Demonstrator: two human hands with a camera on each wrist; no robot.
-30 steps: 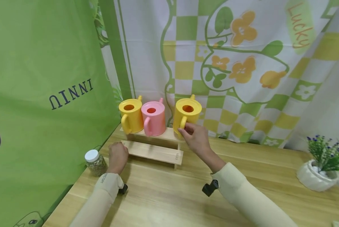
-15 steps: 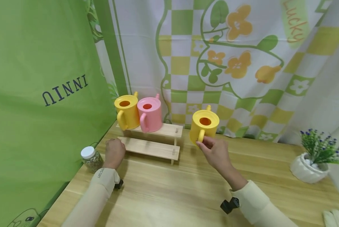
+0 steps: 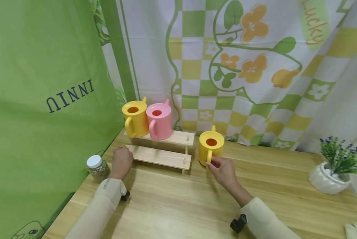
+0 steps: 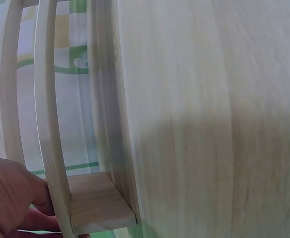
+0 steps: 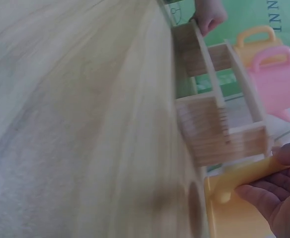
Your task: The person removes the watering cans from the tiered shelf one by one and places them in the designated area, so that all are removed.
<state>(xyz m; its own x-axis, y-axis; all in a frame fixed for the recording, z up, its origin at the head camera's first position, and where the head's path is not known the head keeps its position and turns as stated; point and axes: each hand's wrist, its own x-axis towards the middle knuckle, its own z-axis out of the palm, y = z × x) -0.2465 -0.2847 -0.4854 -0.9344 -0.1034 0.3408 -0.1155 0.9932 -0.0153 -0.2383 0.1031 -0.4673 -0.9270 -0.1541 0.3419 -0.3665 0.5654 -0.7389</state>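
Observation:
In the head view my right hand (image 3: 224, 171) pinches the handle of a yellow watering can (image 3: 208, 144), upright and low at the table just right of a two-step wooden stand (image 3: 160, 157). The right wrist view shows thumb and fingers (image 5: 256, 196) round that yellow handle, the can's base close to the wood. My left hand (image 3: 121, 162) grips the left end of the stand's lower step, with fingers curled round the plank (image 4: 50, 124) in the left wrist view. Another yellow watering can (image 3: 138, 122) and a pink watering can (image 3: 162, 122) stand side by side on the upper step.
A glass jar (image 3: 98, 168) with a white lid stands left of my left hand. A white pot (image 3: 327, 181) with a purple-flowered plant is at the table's right. A green cloth (image 3: 47, 132) hangs at the left, a patterned curtain (image 3: 193, 59) behind.
My right hand has carried the yellow watering can off the upper step, rightward and then down beside the stand. My left hand keeps its grip on the lower step.

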